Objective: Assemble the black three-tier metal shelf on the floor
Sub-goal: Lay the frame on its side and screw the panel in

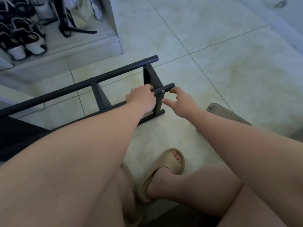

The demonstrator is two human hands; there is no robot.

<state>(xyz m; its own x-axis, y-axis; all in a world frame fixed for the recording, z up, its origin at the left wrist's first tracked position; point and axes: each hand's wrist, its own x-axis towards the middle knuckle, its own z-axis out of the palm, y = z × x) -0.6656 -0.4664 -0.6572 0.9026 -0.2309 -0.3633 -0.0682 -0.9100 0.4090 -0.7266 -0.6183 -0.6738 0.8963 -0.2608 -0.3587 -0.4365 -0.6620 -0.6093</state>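
- Lying on its side on the tiled floor [213, 54], the black shelf frame [151, 74] sits directly in front of the seated person, with its long rail [82, 85] running off to the left.
- Left hand [141, 99] is wrapped round the short tube [169, 86] beside the end plate, steadying it.
- Right hand [183, 104] holds nothing: fingers are loosely spread, the index tip is at the tube's free end, and the thumb is lower and apart from it.
- A silver screw [162, 91] shows in the tube at the joint. Whether it is fully seated cannot be told.
- Judgement: the step in hand appears to be fixing this tube to the end plate.
- Recommended: keep the left grip firm against rotation, keep the tube square to the plate, and start the screw by fingertip before final tightening, to avoid cross-threading.
- Containers: the white cabinet [108, 46] at upper left holds black-and-white shoes [32, 41] in rows and a pale bag [82, 15] with dark straps. Further contents are cut off by the frame edge.
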